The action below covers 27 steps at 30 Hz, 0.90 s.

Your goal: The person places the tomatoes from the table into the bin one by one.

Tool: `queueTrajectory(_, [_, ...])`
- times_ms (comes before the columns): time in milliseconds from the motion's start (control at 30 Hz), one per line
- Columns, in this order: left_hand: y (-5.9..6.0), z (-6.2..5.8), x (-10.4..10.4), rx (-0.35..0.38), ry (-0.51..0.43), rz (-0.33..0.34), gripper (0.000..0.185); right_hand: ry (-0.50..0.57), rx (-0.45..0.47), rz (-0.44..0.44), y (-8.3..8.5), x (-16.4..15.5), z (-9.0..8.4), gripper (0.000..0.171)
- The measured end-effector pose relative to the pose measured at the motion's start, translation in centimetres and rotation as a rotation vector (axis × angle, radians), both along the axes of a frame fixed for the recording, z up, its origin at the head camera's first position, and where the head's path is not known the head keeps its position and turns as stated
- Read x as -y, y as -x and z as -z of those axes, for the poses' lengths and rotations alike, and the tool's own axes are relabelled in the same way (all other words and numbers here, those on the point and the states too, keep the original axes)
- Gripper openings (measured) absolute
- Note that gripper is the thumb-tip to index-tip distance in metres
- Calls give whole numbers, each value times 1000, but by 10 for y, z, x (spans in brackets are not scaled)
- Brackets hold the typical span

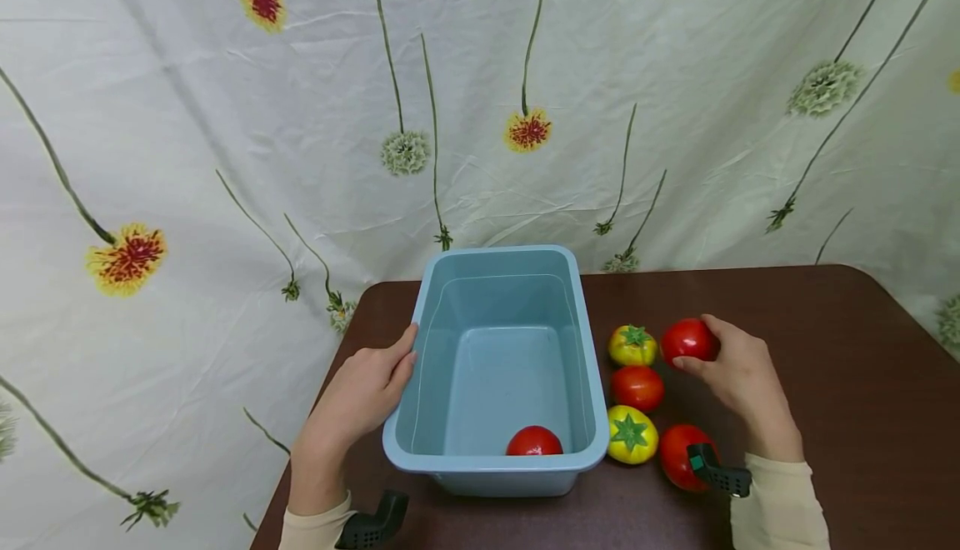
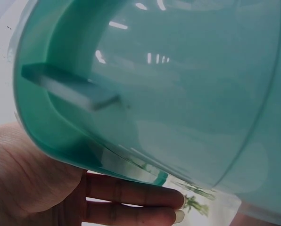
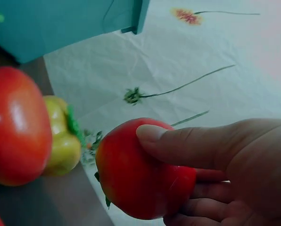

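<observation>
My right hand [image 1: 750, 375] holds a red tomato [image 1: 687, 340] between thumb and fingers; in the right wrist view the thumb lies across this tomato [image 3: 143, 174], and a green leafy bit shows at its lower left. My left hand [image 1: 367, 387] rests against the outside of the left rim of a light blue plastic bin [image 1: 495, 464]. The left wrist view has two fairly straight fingers [image 2: 131, 190] just below the bin's rim. Inside the bin, a red tomato [image 1: 534, 442] lies at the near end, its lower part hidden by the near rim.
Right of the bin, a yellow-green pepper [image 1: 632, 346], a red tomato-like fruit [image 1: 637, 388] and a yellow one with a green star-shaped top [image 1: 632, 435] form a column. Another red fruit [image 1: 681, 454] sits by the right wrist camera. The dark brown table [image 1: 847, 400] meets a flower-printed cloth [image 1: 337, 117].
</observation>
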<state>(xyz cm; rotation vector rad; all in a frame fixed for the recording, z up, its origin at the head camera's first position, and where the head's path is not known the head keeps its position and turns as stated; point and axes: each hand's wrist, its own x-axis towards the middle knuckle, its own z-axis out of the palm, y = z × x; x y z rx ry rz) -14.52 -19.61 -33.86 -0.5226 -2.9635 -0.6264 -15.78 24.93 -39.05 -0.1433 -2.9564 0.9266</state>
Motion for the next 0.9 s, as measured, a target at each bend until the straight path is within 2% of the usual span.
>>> queueTrajectory(267, [0, 1, 0, -6, 1, 0, 49, -5, -128, -5, -9, 4, -14, 80])
queueTrajectory(500, [0, 1, 0, -7, 4, -6, 49, 40, -236, -25, -16, 7, -22, 75])
queueTrajectory(900, [0, 0, -1, -5, 7, -11, 49, 189, -255, -58, -22, 13, -32, 76])
